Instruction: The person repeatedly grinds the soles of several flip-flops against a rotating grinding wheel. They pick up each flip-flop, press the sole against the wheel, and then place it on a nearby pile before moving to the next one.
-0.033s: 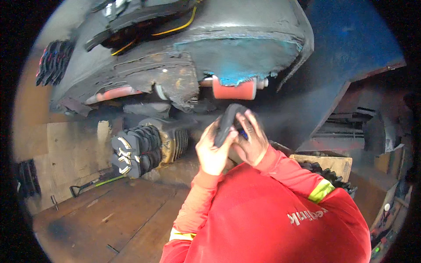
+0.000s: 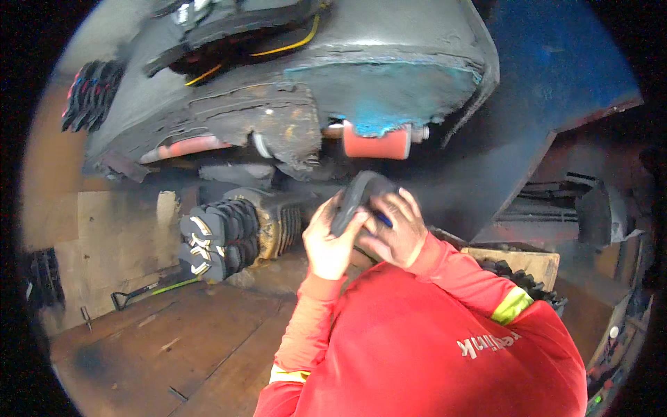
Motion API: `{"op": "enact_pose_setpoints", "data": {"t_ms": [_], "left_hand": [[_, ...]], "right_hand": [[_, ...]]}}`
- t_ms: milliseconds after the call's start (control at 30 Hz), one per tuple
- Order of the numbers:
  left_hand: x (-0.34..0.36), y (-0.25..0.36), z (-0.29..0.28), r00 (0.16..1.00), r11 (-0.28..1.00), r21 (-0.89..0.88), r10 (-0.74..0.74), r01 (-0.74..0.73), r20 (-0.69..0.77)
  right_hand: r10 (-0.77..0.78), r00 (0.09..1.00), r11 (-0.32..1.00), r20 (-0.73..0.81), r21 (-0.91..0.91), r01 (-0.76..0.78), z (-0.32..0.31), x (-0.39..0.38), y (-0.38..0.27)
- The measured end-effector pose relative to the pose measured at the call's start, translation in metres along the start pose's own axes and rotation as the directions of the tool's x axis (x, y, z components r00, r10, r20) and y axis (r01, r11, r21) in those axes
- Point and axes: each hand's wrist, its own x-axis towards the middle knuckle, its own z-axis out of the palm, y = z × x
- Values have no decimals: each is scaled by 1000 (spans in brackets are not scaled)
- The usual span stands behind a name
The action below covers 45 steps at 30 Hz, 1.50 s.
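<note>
In front of my chest, a black sandal (image 2: 356,198) is held on edge between both hands, just below an orange-red roller (image 2: 377,142). Its near end is gripped by my left hand (image 2: 326,240), closed with the thumb along the side. My right hand (image 2: 401,226) is closed round the other side, its fingers bent and partly blurred. A small blue patch (image 2: 383,219) shows between the right fingers; what it belongs to cannot be made out. The roller sits under a torn blue-grey cover (image 2: 389,90) on a dusty machine.
Stacked black flip-flops (image 2: 203,240) with pale straps stand to the left, beside a motor housing (image 2: 274,219). More footwear lies on top of the machine (image 2: 229,35). A wooden box (image 2: 517,260) holding dark pieces is at my right. A green-handled tool (image 2: 156,290) rests on the brown floor (image 2: 167,347).
The sandal and both hands have come slightly lower, and the right fingers have shifted their hold. The surroundings have slid a little to the right in the picture.
</note>
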Motion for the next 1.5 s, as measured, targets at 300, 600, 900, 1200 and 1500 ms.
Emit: {"op": "enact_pose_setpoints", "data": {"t_ms": [300, 600, 900, 1200, 1500], "left_hand": [[3, 62, -168, 807, 724, 406, 358, -557, 470], [32, 81, -155, 933, 743, -668, 272, -48, 236], [-38, -8, -231, 907, 807, -573, -124, -144, -403], [-98, -79, -228, 828, 796, -605, -364, 38, -427], [-81, -86, -228, 795, 812, -573, -417, 108, -441]], "right_hand": [[-350, 936, 933, -29, 80, 351, -77, 77, -75], [-227, 957, 899, 182, 417, 134, -108, 148, -118], [524, 801, 504, -291, 864, -16, -191, 289, -52], [581, 812, 715, -55, 513, -476, -173, 376, 0], [579, 814, 742, -44, 443, -503, -173, 369, -9]]}}
